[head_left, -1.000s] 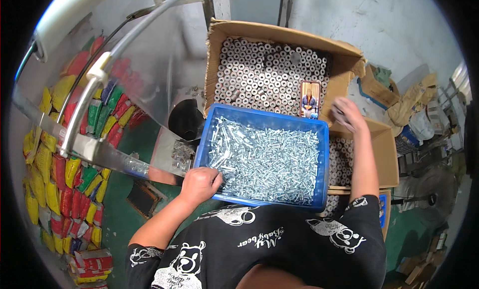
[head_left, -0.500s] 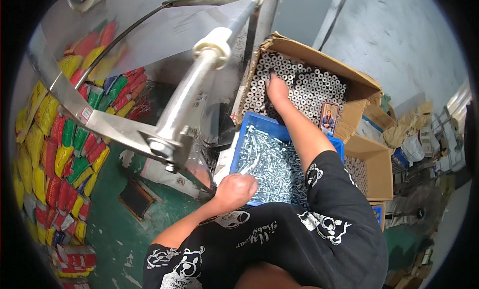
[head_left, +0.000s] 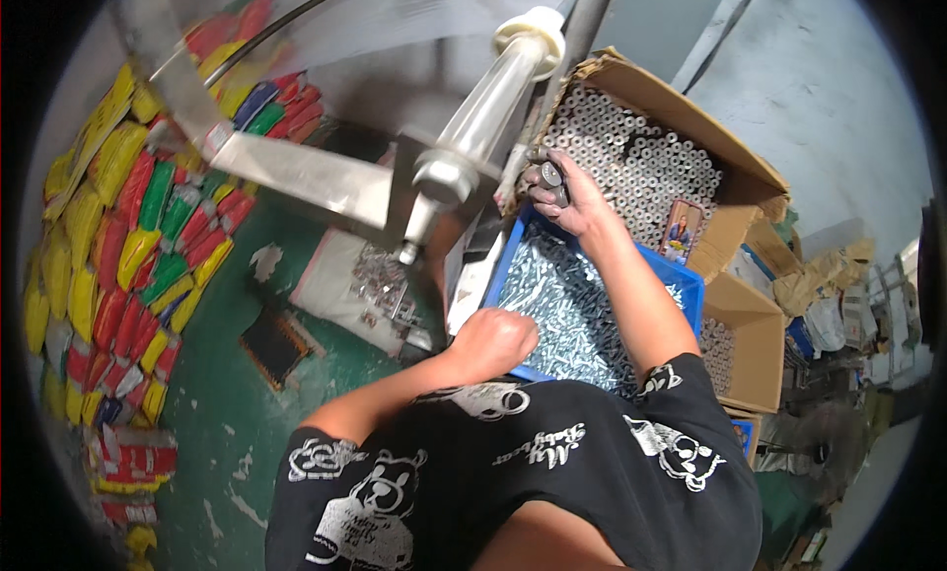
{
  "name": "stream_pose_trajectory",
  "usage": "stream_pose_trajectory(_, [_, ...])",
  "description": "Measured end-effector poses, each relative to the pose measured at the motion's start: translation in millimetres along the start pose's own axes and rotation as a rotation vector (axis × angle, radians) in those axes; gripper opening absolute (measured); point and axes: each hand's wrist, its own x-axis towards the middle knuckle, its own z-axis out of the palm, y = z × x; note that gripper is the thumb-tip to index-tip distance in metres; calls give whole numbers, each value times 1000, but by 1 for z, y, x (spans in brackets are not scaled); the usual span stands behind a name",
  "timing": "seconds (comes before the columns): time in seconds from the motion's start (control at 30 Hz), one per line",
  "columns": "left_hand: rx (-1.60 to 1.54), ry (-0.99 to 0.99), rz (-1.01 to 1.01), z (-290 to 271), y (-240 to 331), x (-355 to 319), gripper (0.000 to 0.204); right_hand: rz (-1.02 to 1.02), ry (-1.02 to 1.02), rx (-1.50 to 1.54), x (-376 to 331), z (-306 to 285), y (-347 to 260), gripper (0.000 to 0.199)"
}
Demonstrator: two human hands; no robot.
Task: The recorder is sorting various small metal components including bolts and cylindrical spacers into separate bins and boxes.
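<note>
Metal sleeves (head_left: 548,174), grey and short, are gripped in the right hand (head_left: 564,191), raised at the near edge of the cardboard box (head_left: 691,107) where the rest stand packed on end. The left hand (head_left: 490,342) is clenched over the screws (head_left: 567,310) in the blue bin (head_left: 688,287); whether any are grasped cannot be told. A pick-up step seems in hand; next, pairing both parts would call for care. The machine (head_left: 473,142) above is blurred, its purpose unclear.
</note>
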Motion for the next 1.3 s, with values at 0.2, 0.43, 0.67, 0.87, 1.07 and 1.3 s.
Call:
stream_pose_trajectory(0.2, [64, 16, 39, 11, -4, 4, 22, 335, 34, -330, 32, 26, 21, 29])
stream_pose_trajectory(0.43, [104, -19, 31, 15, -2, 1, 23, -143, 266, -695, 19, 10, 48, 43])
stream_pose_trajectory(0.67, [158, -18, -50, 12, 1, 2, 26, -130, -21, -1808, -169, -100, 21, 35])
stream_pose_trajectory(0.87, [140, -22, -55, 17, 4, 2, 33, -164, 170, -2066, -232, -151, 70, 18])
stream_pose_trajectory(1.07, [128, -104, -49, 21, -3, 9, 35, -151, 241, -1982, -208, -167, 72, 17])
stream_pose_trajectory(1.3, [67, -94, -127, 20, 5, 5, 36, -267, 252, -1805, -209, -185, 69, 17])
